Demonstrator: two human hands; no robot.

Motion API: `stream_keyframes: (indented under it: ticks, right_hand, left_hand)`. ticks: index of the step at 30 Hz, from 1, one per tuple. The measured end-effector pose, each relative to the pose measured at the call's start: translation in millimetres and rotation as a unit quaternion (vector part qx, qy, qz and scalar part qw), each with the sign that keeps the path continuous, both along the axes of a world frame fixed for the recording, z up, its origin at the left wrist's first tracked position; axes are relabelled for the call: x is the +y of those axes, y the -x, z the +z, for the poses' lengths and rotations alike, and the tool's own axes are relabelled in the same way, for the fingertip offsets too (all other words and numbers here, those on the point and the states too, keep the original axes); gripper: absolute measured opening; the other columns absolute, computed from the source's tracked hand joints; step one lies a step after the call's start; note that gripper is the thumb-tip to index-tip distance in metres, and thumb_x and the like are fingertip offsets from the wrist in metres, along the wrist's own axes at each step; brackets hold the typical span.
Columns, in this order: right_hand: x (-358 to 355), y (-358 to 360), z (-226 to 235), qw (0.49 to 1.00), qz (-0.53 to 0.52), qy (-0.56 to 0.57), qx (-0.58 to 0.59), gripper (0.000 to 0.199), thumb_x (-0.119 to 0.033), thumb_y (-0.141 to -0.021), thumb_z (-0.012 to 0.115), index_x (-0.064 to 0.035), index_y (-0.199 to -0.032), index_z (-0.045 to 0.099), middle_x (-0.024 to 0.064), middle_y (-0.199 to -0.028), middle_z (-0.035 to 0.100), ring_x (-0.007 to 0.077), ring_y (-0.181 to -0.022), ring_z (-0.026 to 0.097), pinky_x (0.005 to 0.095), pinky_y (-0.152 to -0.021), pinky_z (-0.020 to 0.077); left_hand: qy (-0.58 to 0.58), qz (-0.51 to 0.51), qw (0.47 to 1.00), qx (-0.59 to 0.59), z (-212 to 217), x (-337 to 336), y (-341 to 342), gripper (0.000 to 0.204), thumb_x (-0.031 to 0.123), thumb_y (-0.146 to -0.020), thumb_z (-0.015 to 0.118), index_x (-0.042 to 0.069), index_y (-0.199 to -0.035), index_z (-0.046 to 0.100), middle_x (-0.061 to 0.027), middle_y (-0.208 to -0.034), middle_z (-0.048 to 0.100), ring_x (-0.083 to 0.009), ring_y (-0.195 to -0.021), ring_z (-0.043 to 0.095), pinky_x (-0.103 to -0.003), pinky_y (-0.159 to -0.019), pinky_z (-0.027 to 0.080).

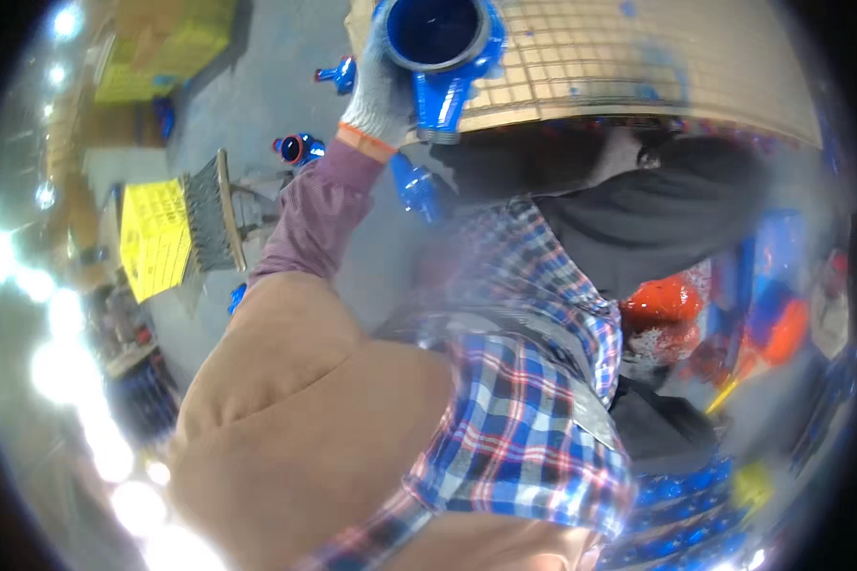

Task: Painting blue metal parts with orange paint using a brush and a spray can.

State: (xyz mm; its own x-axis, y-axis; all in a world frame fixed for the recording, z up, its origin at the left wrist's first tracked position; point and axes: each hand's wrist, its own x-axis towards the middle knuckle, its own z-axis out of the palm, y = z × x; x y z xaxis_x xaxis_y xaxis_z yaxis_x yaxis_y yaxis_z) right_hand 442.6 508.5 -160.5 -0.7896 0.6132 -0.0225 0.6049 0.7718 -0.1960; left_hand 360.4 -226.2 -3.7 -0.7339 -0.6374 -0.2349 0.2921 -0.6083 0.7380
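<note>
My left hand (383, 100), in a pale knit glove with an orange cuff, grips a blue-painted metal pipe fitting (441, 103) at the top of the view. The fitting has a wide round opening facing up and a narrower neck pointing down. My fingers are partly hidden behind it. A purple sleeve covers my left forearm. Another blue fitting (416, 188) is just below the hand, near my plaid garment. My right hand is out of view.
A cream surface with a grid (543, 81) spans the top right. Two blue fittings with reddish ends, one a fitting (297, 148), lie on the grey floor. A stool (221, 214) and yellow crate (152, 238) stand left. Orange-red wet-looking material (662, 300) and rows of blue parts (681, 519) are right.
</note>
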Motion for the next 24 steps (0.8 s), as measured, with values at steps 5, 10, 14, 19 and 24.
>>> stream_keyframes:
  ticks: [5,10,14,19,24]
  right_hand:
    - [-1,11,17,0.999,0.015,-0.003,-0.046,0.051,-0.029,-0.083,0.069,-0.008,-0.128,0.054,0.0158,-0.113,0.064,0.0319,-0.094,0.067,0.0359,-0.077,0.0539]
    - [4,14,22,0.997,0.023,0.0,-0.073,0.052,-0.03,-0.083,0.069,-0.0082,-0.127,0.054,0.0167,-0.113,0.064,0.0328,-0.095,0.066,0.0373,-0.078,0.0537]
    - [7,13,23,0.995,0.024,0.005,-0.092,0.052,-0.031,-0.082,0.068,-0.0084,-0.127,0.054,0.0173,-0.113,0.063,0.0336,-0.096,0.066,0.0384,-0.079,0.0536]
    - [8,4,22,0.994,0.023,0.013,-0.106,0.053,-0.033,-0.082,0.068,-0.0086,-0.127,0.054,0.0182,-0.114,0.062,0.0346,-0.096,0.065,0.0398,-0.08,0.0534]
    - [7,-10,18,0.992,0.02,0.019,-0.122,0.054,-0.034,-0.081,0.068,-0.0088,-0.126,0.054,0.019,-0.114,0.062,0.0355,-0.097,0.065,0.0411,-0.082,0.0532]
  left_hand:
    - [-0.034,0.118,0.987,-0.105,-30,-22,-123,0.05,0.049,-0.098,0.042,0.008,-0.12,0.059,-0.0121,-0.116,0.064,-0.0292,-0.099,0.065,-0.044,-0.081,0.058]
    - [-0.187,0.059,0.975,-0.109,-87,-8,-217,0.068,0.059,-0.088,0.045,0.006,-0.13,0.052,-0.0184,-0.116,0.063,-0.0421,-0.092,0.064,-0.047,-0.067,0.056]
    - [-0.231,0.142,0.955,-0.116,-165,41,-263,0.06,0.057,-0.087,0.043,0.008,-0.117,0.061,-0.0153,-0.105,0.067,-0.0363,-0.089,0.065,-0.049,-0.076,0.055]
    - [-0.225,0.261,0.914,-0.214,-264,86,-304,0.051,0.053,-0.091,0.042,0.011,-0.11,0.064,-0.0128,-0.101,0.069,-0.0304,-0.087,0.067,-0.045,-0.076,0.057]
    - [-0.209,0.272,0.901,-0.267,-306,115,-309,0.043,0.048,-0.091,0.051,0.011,-0.107,0.066,-0.0097,-0.096,0.069,-0.0249,-0.083,0.067,-0.04,-0.073,0.057]
